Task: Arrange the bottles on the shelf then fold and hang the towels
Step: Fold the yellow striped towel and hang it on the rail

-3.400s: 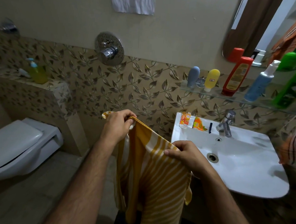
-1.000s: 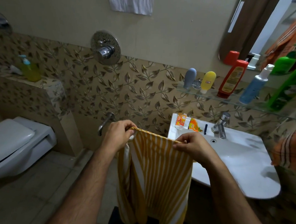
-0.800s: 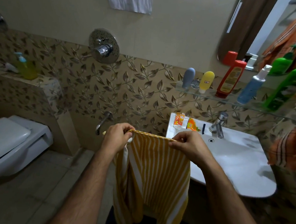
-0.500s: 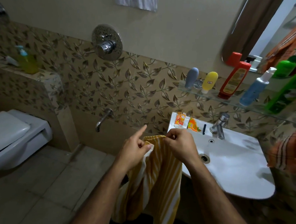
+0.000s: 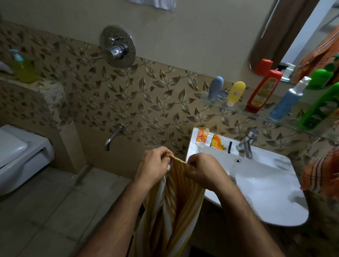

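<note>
Yellow-and-white striped towel (image 5: pixel 171 214) — bunched narrow, hanging in long folds — I pinch its top edge with my left hand (image 5: pixel 154 167) and right hand (image 5: pixel 204 168), close together.

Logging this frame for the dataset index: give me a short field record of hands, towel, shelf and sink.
left hand: pinches the towel's top edge
right hand: pinches the same edge, close beside the left
towel: yellow with white stripes, hangs folded lengthwise below both hands, in front of the sink
glass shelf: five bottles standing: grey, yellow, red, blue, green
sink: white, small packets on its back rim
orange towel: hangs at the right edge
task stage: bottles on the shelf; yellow towel not yet hung
</note>
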Motion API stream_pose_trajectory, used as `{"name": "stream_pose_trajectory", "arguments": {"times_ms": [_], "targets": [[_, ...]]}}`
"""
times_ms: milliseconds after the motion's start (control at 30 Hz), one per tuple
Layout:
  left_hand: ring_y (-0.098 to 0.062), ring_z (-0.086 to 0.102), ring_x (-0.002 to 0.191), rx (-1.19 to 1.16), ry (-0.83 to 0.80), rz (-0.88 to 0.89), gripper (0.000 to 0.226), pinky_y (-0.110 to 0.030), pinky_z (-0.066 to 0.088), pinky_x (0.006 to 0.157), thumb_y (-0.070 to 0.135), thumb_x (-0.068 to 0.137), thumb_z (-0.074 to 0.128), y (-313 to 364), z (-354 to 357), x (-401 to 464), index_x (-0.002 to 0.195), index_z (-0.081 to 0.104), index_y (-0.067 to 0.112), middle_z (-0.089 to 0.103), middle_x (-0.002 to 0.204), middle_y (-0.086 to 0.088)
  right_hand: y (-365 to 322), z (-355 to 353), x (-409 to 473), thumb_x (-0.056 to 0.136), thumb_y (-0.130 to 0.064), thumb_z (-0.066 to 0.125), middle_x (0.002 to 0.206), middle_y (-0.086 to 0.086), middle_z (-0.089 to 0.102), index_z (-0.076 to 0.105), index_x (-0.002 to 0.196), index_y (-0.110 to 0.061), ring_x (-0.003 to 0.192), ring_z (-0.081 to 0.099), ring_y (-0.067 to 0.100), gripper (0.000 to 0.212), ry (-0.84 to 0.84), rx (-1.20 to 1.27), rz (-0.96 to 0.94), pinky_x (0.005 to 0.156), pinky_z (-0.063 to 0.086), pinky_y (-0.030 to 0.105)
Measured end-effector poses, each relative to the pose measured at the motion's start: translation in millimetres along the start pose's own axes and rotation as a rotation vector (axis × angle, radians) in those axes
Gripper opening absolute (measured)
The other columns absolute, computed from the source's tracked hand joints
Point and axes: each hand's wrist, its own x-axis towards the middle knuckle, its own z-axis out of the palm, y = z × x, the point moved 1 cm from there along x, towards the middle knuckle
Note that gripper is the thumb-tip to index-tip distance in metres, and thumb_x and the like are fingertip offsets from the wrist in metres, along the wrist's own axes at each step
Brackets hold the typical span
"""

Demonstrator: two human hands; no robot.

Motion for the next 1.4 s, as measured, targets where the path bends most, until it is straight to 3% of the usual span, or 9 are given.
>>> {"name": "stream_pose_trajectory", "arguments": {"times_ms": [133, 333, 533, 800, 900, 1000, 1133, 1233, 1400], "targets": [[-0.012, 0.061, 0.09, 0.041, 0.107, -0.007, 0.016, -0.022, 0.045, 0.075, 0.018, 0.091, 0.059, 3.0, -12.7, 7.5, 0.103, 0.07, 0.022, 0.07, 0.096, 0.004, 18.5, -12.3, -3.1, 0.079, -0.032, 0.075, 0.077, 0.001, 0.063, 0.06, 0.069, -0.024, 0.08, 0.063, 0.022, 0.02, -0.142, -0.032, 0.106, 0.063, 0.046, 0.031], [-0.015, 0.062, 0.095, 0.111, 0.121, -0.021, 0.016, -0.024, 0.044, 0.076, 0.019, 0.092, 0.059, 4.6, -13.0, 14.8, 0.103, 0.07, 0.023, 0.071, 0.099, 0.002, 20.3, -19.4, -6.6, 0.084, -0.026, 0.073, 0.102, 0.002, 0.069, 0.072, 0.107, -0.023, 0.092, 0.063, 0.018, 0.023, -0.002, 0.024, 0.125, 0.073, 0.055, 0.031], [-0.017, 0.06, 0.1, 0.171, 0.099, -0.035, 0.016, -0.029, 0.045, 0.085, 0.021, 0.093, 0.057, 8.5, -14.8, 17.4, 0.103, 0.069, 0.024, 0.07, 0.102, 0.002, 12.9, -12.2, -8.0, 0.092, -0.028, 0.065, 0.093, 0.002, 0.073, 0.077, 0.096, -0.02, 0.084, 0.063, 0.017, 0.014, 0.112, -0.084, 0.115, 0.071, 0.052, 0.03], [-0.005, 0.049, 0.087, 0.165, 0.116, -0.044, 0.016, -0.02, 0.037, 0.076, 0.019, 0.093, 0.058, 7.4, -15.6, 24.0, 0.104, 0.069, 0.023, 0.069, 0.102, 0.003, 8.0, -4.1, 1.3, 0.093, -0.032, 0.061, 0.105, 0.001, 0.068, 0.071, 0.102, -0.024, 0.106, 0.052, 0.024, 0.016, 0.187, -0.394, 0.16, 0.085, 0.037, 0.041], [-0.007, 0.05, 0.088, 0.151, 0.12, -0.061, 0.015, -0.022, 0.038, 0.075, 0.02, 0.093, 0.059, 1.1, -19.8, 26.7, 0.103, 0.069, 0.023, 0.069, 0.101, 0.003, 18.9, -8.8, 5.7, 0.092, -0.04, 0.062, 0.095, -0.002, 0.069, 0.068, 0.088, -0.027, 0.096, 0.06, 0.02, 0.015, 0.043, -0.146, 0.182, 0.087, 0.039, 0.039], [-0.007, 0.05, 0.084, 0.134, 0.133, -0.078, 0.015, -0.016, 0.034, 0.065, 0.02, 0.093, 0.058, -3.9, -23.7, 28.0, 0.103, 0.069, 0.024, 0.068, 0.096, 0.003, 29.8, -13.9, 2.9, 0.089, -0.033, 0.069, 0.086, 0.0, 0.067, 0.065, 0.08, -0.023, 0.083, 0.063, 0.016, 0.014, -0.072, 0.273, 0.148, 0.071, 0.05, 0.032], [-0.007, 0.053, 0.083, 0.064, 0.133, -0.093, 0.015, -0.013, 0.032, 0.059, 0.018, 0.092, 0.059, -11.7, -24.5, 31.3, 0.101, 0.07, 0.024, 0.066, 0.092, 0.007, 36.2, -19.2, -3.7, 0.09, -0.025, 0.07, 0.073, 0.001, 0.066, 0.067, 0.084, -0.016, 0.066, 0.059, 0.01, 0.011, -0.03, 0.594, 0.105, 0.056, 0.044, 0.024], [-0.007, 0.056, 0.086, -0.044, 0.127, -0.098, 0.02, -0.008, 0.034, 0.059, 0.017, 0.092, 0.062, -18.9, -20.6, 32.7, 0.109, 0.069, 0.022, 0.067, 0.097, 0.003, 32.7, -18.7, -5.6, 0.094, -0.015, 0.064, 0.072, 0.002, 0.063, 0.064, 0.106, -0.019, 0.057, 0.059, 0.007, 0.013, -0.06, 0.881, 0.066, 0.047, 0.042, 0.022], [-0.021, 0.066, 0.091, -0.311, 0.25, -0.242, 0.033, -0.025, 0.048, 0.076, 0.011, 0.087, 0.068, -50.3, -27.1, 33.2, 0.12, 0.065, 0.006, 0.07, 0.101, -0.014, 43.1, -15.3, 1.3, 0.096, -0.008, 0.059, 0.091, 0.014, 0.068, 0.07, 0.103, -0.019, 0.063, 0.063, 0.018, 0.018, 0.151, 1.152, 0.199, 0.046, 0.049, 0.028]]}}
